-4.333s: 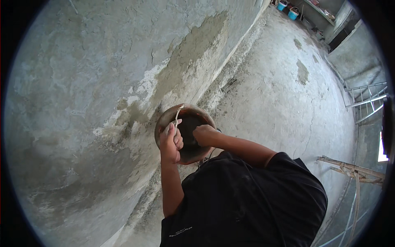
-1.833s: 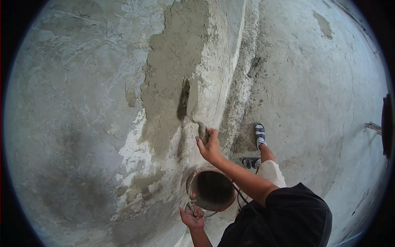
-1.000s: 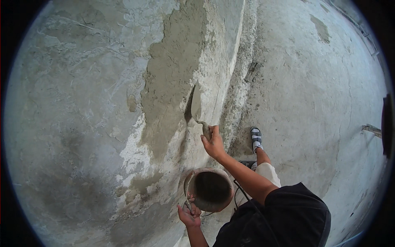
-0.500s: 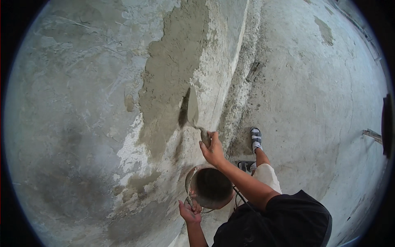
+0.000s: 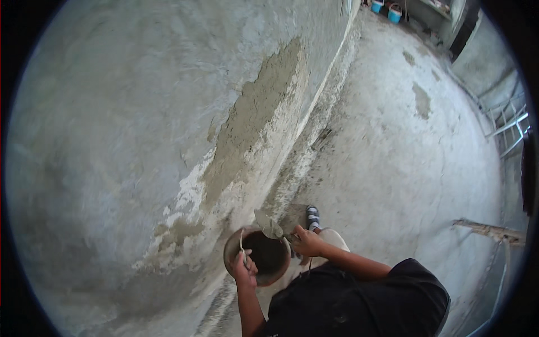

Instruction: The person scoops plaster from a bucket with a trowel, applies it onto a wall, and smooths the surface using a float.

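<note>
My right hand (image 5: 307, 242) is closed round the handle of a pointed trowel (image 5: 268, 224), whose grey-smeared blade is over the far rim of a round bucket (image 5: 229, 251). The bucket's inside is dark, and I cannot make out how much it holds. My left hand (image 5: 245, 271) grips the bucket's thin handle (image 5: 241, 240) at its near left side. Beyond them, a rough patch of damp brownish mortar (image 5: 242, 126) runs up the grey wall, bordered by pale, flaking plaster (image 5: 193, 188).
A strip of crumbly debris (image 5: 303, 151) lies along the foot of the wall, with a small dark block (image 5: 321, 139) on it. My sandalled foot (image 5: 313, 213) is on the concrete floor (image 5: 387, 174). A wooden piece (image 5: 488, 230) stands at right; blue buckets (image 5: 394, 13) are far off.
My right hand has drawn the trowel back from the wall to the bucket. The bucket and my left hand appear further left, and the view has swung to show more of the room.
</note>
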`<state>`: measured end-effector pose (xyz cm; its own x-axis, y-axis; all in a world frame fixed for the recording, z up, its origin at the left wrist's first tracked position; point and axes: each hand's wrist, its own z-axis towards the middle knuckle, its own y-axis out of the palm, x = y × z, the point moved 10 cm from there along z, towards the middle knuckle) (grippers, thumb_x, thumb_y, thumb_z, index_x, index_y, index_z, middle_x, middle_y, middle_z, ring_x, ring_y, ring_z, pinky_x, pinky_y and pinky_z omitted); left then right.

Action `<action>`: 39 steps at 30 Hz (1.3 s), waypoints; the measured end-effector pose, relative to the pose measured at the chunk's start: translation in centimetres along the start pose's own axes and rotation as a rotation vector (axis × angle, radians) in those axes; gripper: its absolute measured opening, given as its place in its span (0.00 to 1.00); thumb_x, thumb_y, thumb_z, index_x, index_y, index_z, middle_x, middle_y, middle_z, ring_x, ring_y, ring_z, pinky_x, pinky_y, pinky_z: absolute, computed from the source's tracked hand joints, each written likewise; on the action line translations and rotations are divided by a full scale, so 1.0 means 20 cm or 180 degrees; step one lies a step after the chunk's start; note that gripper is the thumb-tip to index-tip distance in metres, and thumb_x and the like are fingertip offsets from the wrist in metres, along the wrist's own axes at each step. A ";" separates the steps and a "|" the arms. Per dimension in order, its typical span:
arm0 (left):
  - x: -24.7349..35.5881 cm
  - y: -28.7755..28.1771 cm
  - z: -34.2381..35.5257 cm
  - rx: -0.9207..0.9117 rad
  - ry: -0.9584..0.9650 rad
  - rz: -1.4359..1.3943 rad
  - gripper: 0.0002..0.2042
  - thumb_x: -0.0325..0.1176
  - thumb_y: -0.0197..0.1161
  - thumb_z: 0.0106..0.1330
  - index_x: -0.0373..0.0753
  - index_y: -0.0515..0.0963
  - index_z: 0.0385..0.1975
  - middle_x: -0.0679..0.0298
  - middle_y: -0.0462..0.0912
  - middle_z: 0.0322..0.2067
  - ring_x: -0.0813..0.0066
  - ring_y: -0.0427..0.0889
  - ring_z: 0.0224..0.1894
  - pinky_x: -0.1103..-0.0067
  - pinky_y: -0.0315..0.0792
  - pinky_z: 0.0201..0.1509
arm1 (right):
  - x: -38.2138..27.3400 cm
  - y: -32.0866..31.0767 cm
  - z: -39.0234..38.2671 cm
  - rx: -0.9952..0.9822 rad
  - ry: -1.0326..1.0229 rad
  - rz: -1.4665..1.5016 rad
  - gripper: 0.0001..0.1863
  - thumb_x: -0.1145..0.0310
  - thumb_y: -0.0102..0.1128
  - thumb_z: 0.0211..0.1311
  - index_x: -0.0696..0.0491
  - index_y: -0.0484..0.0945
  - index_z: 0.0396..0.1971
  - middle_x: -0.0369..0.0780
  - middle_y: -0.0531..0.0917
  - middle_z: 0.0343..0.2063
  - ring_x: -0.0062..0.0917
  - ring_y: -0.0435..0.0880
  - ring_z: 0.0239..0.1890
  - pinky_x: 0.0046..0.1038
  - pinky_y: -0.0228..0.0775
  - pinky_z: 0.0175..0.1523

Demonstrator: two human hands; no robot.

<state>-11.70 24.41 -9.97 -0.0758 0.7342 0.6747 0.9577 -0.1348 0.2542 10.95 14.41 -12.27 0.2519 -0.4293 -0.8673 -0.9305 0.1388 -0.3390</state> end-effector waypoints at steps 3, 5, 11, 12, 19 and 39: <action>-0.01 0.18 -0.01 -0.0071 0.0027 -0.0019 0.16 0.44 0.48 0.74 0.37 0.75 0.38 0.72 0.58 0.12 0.83 0.54 0.10 0.82 0.52 0.15 | -0.01 -0.07 -0.10 -0.0827 0.0239 -0.0606 0.28 0.62 0.63 0.52 0.55 0.67 0.52 0.56 0.80 0.40 0.50 0.79 0.47 0.44 0.69 0.49; 0.00 0.32 -0.02 -0.0140 0.0044 -0.0175 0.15 0.43 0.49 0.73 0.37 0.75 0.38 0.73 0.58 0.12 0.83 0.54 0.10 0.82 0.52 0.15 | -0.04 -0.09 -0.09 -0.1401 0.0061 -0.1024 0.26 0.60 0.61 0.54 0.54 0.68 0.52 0.55 0.80 0.41 0.50 0.79 0.46 0.43 0.69 0.50; -0.01 0.73 0.02 -0.0329 0.0322 -0.0511 0.15 0.45 0.53 0.71 0.37 0.75 0.38 0.74 0.59 0.12 0.84 0.54 0.10 0.83 0.50 0.15 | -0.04 -0.20 0.13 -0.1698 -0.0429 -0.1159 0.23 0.53 0.57 0.60 0.54 0.75 0.48 0.51 0.80 0.45 0.48 0.77 0.50 0.43 0.67 0.54; -0.02 0.80 0.05 -0.0383 0.0414 -0.0610 0.15 0.46 0.53 0.71 0.39 0.75 0.36 0.74 0.59 0.12 0.85 0.54 0.10 0.84 0.48 0.14 | -0.03 -0.26 0.17 -0.1782 -0.0543 -0.1064 0.23 0.53 0.57 0.60 0.54 0.75 0.48 0.51 0.80 0.45 0.48 0.77 0.50 0.43 0.67 0.54; -0.32 1.16 0.18 0.0537 0.0394 -0.1503 0.16 0.50 0.53 0.71 0.44 0.70 0.28 0.74 0.57 0.11 0.85 0.52 0.10 0.83 0.45 0.14 | 0.46 -1.37 0.67 -0.1197 -0.0812 -0.0367 0.16 0.69 0.60 0.60 0.53 0.77 0.48 0.44 0.84 0.39 0.29 0.84 0.40 0.31 0.77 0.43; -2.42 1.51 -0.02 0.3316 -0.0328 -0.3844 0.23 0.46 0.53 0.69 0.50 0.56 0.12 0.73 0.53 0.09 0.79 0.51 0.11 0.76 0.56 0.20 | 2.85 -2.81 1.87 -0.1417 0.0914 -0.3747 0.19 0.54 0.62 0.56 0.52 0.79 0.41 0.49 0.83 0.41 0.45 0.80 0.48 0.41 0.72 0.54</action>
<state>20.75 -15.37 -34.70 -0.9183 0.1142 0.3790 0.1186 0.9929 -0.0117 87.64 15.52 -56.28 0.9621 -0.2727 -0.0032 -0.2107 -0.7359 -0.6435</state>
